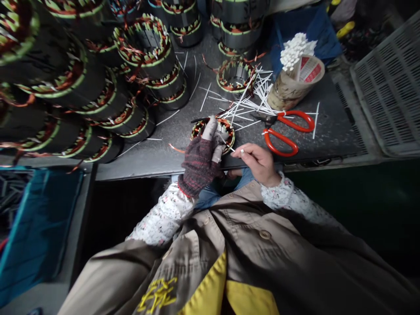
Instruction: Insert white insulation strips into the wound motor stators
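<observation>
My left hand [198,162], in a dark red-flecked knit glove with pale fingertips, grips a small electric motor stator [213,130] at its rim, the copper windings showing. My bare right hand [257,162] pinches a thin white strip [231,148] between thumb and finger, its far end reaching toward the stator's edge. Loose white strips [249,105] lie scattered just beyond the stator. Red-handled scissors [282,133] rest on the bench to the right of my right hand.
Many stacked stators [98,87] with copper windings crowd the dark metal bench [164,148] on the left and back. A tape-wrapped container [295,83] holds a bundle of white strips. A grey plastic crate [390,83] stands at right, a blue bag behind.
</observation>
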A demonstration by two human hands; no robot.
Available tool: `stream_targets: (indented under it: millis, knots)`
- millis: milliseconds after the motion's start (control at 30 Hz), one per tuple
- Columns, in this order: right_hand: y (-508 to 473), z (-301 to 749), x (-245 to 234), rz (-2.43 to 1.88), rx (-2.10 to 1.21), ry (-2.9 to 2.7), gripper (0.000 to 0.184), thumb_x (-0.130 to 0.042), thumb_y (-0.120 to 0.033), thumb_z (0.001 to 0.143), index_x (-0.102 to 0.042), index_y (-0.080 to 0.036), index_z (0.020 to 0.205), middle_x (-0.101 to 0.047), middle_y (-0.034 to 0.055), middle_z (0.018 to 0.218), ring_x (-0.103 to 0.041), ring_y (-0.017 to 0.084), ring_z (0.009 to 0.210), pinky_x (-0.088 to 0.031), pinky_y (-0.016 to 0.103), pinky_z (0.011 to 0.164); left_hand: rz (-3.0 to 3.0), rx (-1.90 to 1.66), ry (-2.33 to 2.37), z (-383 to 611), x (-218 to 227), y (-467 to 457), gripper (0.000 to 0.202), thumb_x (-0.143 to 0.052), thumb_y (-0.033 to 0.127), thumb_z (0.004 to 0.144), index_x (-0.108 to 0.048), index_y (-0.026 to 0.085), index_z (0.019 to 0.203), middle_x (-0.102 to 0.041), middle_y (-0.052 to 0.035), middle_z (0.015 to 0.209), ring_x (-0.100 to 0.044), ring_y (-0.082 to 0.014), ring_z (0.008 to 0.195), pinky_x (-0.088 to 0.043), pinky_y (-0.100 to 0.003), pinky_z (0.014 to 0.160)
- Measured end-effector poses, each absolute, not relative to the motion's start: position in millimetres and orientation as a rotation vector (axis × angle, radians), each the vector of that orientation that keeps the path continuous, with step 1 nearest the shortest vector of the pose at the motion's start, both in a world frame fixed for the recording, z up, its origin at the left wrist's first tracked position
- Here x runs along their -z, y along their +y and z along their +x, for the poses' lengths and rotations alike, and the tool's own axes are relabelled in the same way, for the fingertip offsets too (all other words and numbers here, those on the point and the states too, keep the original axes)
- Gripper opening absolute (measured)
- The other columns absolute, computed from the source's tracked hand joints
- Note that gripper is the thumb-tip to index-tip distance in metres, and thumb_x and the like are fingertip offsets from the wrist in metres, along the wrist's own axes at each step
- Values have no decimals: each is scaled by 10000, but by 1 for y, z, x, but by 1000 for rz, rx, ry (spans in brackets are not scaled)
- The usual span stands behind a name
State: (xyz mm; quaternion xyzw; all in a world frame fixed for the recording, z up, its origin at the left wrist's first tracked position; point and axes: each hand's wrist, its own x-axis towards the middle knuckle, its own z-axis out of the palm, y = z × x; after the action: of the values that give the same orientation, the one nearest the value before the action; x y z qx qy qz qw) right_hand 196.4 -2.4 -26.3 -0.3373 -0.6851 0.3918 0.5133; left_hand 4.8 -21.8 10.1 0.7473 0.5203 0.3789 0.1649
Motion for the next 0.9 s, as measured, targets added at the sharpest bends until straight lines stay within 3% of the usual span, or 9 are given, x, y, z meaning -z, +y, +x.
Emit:
stream_targets:
  millis: [67,167,267,400,700,900]
  knots:
    - [-3,194,25,-865,-1000,-1582,257,-618,-424,970,-685,-217,833,-740,13,781,-688,139,695,-546,271,644,1966,-1190,1344,6,-8,-21,603,-420,255,1055,-197,253,1616,-575,-126,1496,-680,-180,1236,-574,-356,1065]
    - [-5,192,16,-953,-977,-1585,296,-600,-464,974,-672,-212,835,-695,-9,710,-599,102,555,-479,241,541,1975,-1266,1303,4,-5,-21,417,-470,247,1037,-504,241,1452,-663,-99,1394,-688,-192,1226,-582,-383,1068]
    - [-7,188,4,-954,-825,-1712,330,-530,-456,1007,-659,-212,826,-687,12,749,-606,116,608,-495,261,590,2123,-1225,1399,1,-7,-20,242,-524,277,1015,-711,215,1155,-770,-65,1173,-700,-218,1188,-560,-438,1096]
    - [-7,184,-4,-930,-621,-1858,296,-521,-360,1012,-635,-218,779,-670,24,748,-632,146,702,-499,279,665,2165,-1195,1428,0,-13,-20,263,-509,300,1024,-734,203,1120,-786,-47,1137,-707,-206,1166,-564,-420,1086]
    - [7,180,2,-1064,-523,-1916,244,-589,-218,915,-573,-208,671,-560,-12,636,-486,119,566,-354,276,563,2342,-1085,1382,-7,-10,-17,281,-519,270,1016,-712,195,1206,-779,-62,1168,-723,-221,1142,-539,-447,1108]
    - [5,178,-8,-1127,-558,-1966,266,-649,-292,867,-532,-211,642,-521,-10,674,-452,113,565,-331,282,542,2410,-1027,1388,-9,-10,-17,325,-480,342,1020,-704,205,1211,-780,-61,1148,-723,-241,1116,-563,-476,1052]
